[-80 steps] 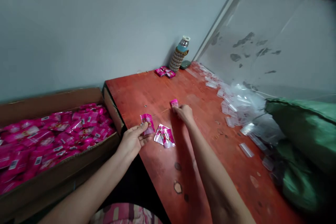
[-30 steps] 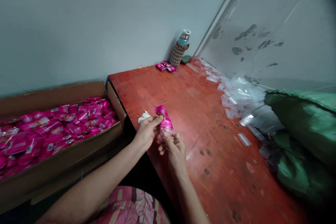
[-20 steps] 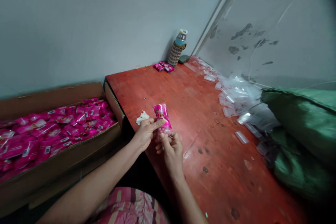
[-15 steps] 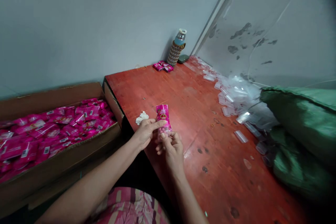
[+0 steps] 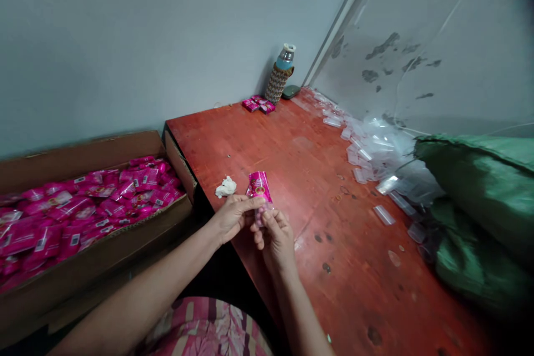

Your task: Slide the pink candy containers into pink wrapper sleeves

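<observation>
A pink packet [image 5: 259,183] with small round pink pieces showing through its clear lower part is held between both hands over the table's near left edge. My left hand [image 5: 234,217] pinches its left side, thumb across the front. My right hand [image 5: 277,233] grips the lower right side between thumb and fingers. Just beyond my left hand, a crumpled white lump [image 5: 226,187] lies on the red table [image 5: 304,178]. To the left, many similar pink packets [image 5: 100,194] fill an open cardboard box [image 5: 120,239].
A bottle in a knitted cover [image 5: 277,80] stands by the wall, beside small pink packs [image 5: 258,104] and a dark green object [image 5: 291,92]. Clear plastic pieces [image 5: 375,147] are heaped at the right, next to a green sack [image 5: 479,194].
The packet has dropped slightly and its top now leans or curls a little. My right hand has shifted slightly right, its fingers now at the packet's lower right side.
</observation>
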